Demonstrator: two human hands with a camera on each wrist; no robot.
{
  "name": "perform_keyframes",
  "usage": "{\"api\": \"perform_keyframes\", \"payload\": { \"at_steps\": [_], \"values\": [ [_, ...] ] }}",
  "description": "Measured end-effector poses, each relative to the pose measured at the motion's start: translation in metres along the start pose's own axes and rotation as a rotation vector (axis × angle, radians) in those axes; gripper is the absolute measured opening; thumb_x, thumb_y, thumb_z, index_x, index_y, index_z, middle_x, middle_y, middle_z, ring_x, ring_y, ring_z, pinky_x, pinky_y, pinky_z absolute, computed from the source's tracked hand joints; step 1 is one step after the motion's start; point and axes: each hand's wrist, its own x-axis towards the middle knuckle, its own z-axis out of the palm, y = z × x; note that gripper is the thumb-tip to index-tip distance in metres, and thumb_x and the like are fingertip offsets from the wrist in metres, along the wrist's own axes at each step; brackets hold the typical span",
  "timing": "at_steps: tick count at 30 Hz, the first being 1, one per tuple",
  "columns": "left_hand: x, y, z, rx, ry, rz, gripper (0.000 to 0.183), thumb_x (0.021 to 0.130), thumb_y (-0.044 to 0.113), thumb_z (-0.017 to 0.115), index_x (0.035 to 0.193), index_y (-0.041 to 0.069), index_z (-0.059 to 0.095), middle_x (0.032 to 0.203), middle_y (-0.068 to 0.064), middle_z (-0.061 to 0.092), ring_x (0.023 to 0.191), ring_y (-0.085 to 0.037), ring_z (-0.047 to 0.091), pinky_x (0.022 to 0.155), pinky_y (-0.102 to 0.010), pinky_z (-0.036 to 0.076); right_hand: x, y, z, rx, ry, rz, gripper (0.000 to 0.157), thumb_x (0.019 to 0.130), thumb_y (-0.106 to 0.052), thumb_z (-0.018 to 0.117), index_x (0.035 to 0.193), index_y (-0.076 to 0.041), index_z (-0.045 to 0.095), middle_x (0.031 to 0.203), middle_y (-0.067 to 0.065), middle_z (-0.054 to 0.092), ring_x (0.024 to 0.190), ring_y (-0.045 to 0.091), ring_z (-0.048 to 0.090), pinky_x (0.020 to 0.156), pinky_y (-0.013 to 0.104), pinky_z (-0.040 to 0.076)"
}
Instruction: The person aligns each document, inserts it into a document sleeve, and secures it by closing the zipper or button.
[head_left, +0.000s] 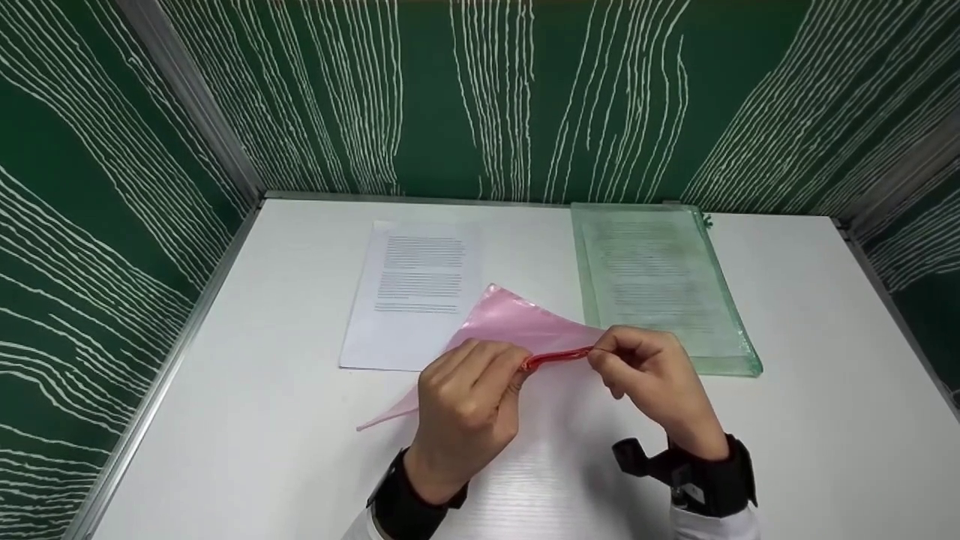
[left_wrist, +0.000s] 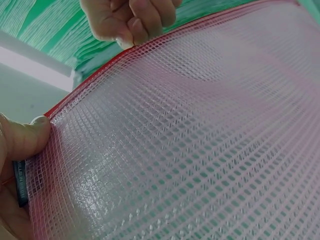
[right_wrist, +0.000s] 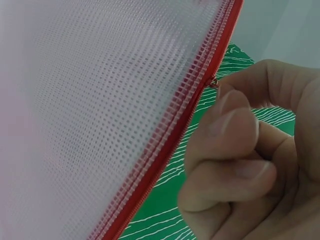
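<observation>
A pink translucent mesh zipper pouch (head_left: 510, 315) is held up above the white table, its red zipper edge (head_left: 559, 355) toward the person. My left hand (head_left: 469, 405) grips the pouch at one end of that edge; in the left wrist view its thumb (left_wrist: 32, 135) presses on the corner beside a small dark tag (left_wrist: 20, 182). At the zipper, my right hand (head_left: 649, 375) pinches the small zipper pull (right_wrist: 212, 82) between thumb and forefinger. The pull itself is mostly covered by the fingertips in the head view.
A printed sheet of paper (head_left: 405, 337) lies behind the pouch on the left of the white table (head_left: 225, 360). To the right is a green translucent zipper pouch (head_left: 720, 364) with printed paper inside. Green panels (head_left: 427, 97) with white wavy lines stand around the table.
</observation>
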Motion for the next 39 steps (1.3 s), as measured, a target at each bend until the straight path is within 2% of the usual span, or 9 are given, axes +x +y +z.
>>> {"api": "perform_keyframes", "payload": {
  "at_steps": [10, 17, 22, 27, 33, 39],
  "values": [
    [0.000, 0.001, -0.002, 0.010, 0.033, 0.012, 0.008, 0.095, 0.005, 0.068, 0.088, 0.004, 0.072, 0.078, -0.003, 0.066, 0.065, -0.016, 0.061, 0.058, -0.027, 0.051, 0.003, 0.005, -0.003, -0.008, 0.006, 0.066, 0.028, 0.090, 0.013, 0.061, 0.073, -0.007, 0.067, 0.063, 0.000, 0.056, 0.052, 0.010, 0.049, 0.052, 0.026, 0.045],
    [0.001, 0.001, -0.003, 0.002, 0.033, 0.007, 0.013, 0.099, 0.009, 0.066, 0.088, 0.004, 0.071, 0.077, -0.003, 0.065, 0.066, -0.016, 0.060, 0.059, -0.027, 0.052, 0.003, 0.005, -0.005, -0.017, -0.003, 0.058, 0.028, 0.091, 0.013, 0.061, 0.073, -0.008, 0.067, 0.061, 0.001, 0.055, 0.051, 0.013, 0.049, 0.052, 0.027, 0.045],
    [0.002, 0.002, -0.002, 0.008, 0.034, 0.013, 0.012, 0.098, 0.007, 0.066, 0.088, 0.003, 0.072, 0.077, -0.003, 0.066, 0.065, -0.016, 0.060, 0.058, -0.027, 0.051, 0.004, 0.007, -0.006, -0.030, -0.010, 0.052, 0.027, 0.091, 0.012, 0.062, 0.074, -0.008, 0.068, 0.061, 0.000, 0.054, 0.051, 0.012, 0.049, 0.051, 0.027, 0.044],
    [0.002, 0.003, -0.003, 0.013, 0.048, 0.013, 0.009, 0.095, 0.005, 0.068, 0.088, 0.003, 0.072, 0.077, -0.003, 0.066, 0.065, -0.016, 0.060, 0.058, -0.027, 0.051, 0.005, 0.010, -0.008, -0.062, 0.010, 0.092, 0.026, 0.091, 0.010, 0.063, 0.073, -0.008, 0.068, 0.061, 0.000, 0.055, 0.051, 0.010, 0.049, 0.051, 0.026, 0.043],
    [0.003, 0.002, -0.004, -0.002, 0.061, 0.003, 0.013, 0.099, 0.010, 0.067, 0.088, 0.004, 0.071, 0.077, -0.003, 0.065, 0.065, -0.015, 0.059, 0.058, -0.027, 0.050, 0.006, 0.010, -0.010, -0.084, 0.017, 0.131, 0.024, 0.092, 0.006, 0.064, 0.073, -0.008, 0.067, 0.059, 0.002, 0.054, 0.052, 0.014, 0.050, 0.053, 0.027, 0.042],
    [0.004, 0.002, -0.005, -0.007, 0.068, -0.005, 0.014, 0.099, 0.012, 0.068, 0.089, 0.004, 0.071, 0.078, -0.002, 0.065, 0.066, -0.014, 0.059, 0.057, -0.026, 0.050, 0.004, 0.008, -0.010, -0.089, 0.019, 0.132, 0.023, 0.093, 0.006, 0.064, 0.074, -0.006, 0.068, 0.059, 0.003, 0.053, 0.053, 0.016, 0.051, 0.054, 0.028, 0.041]
  ]
}}
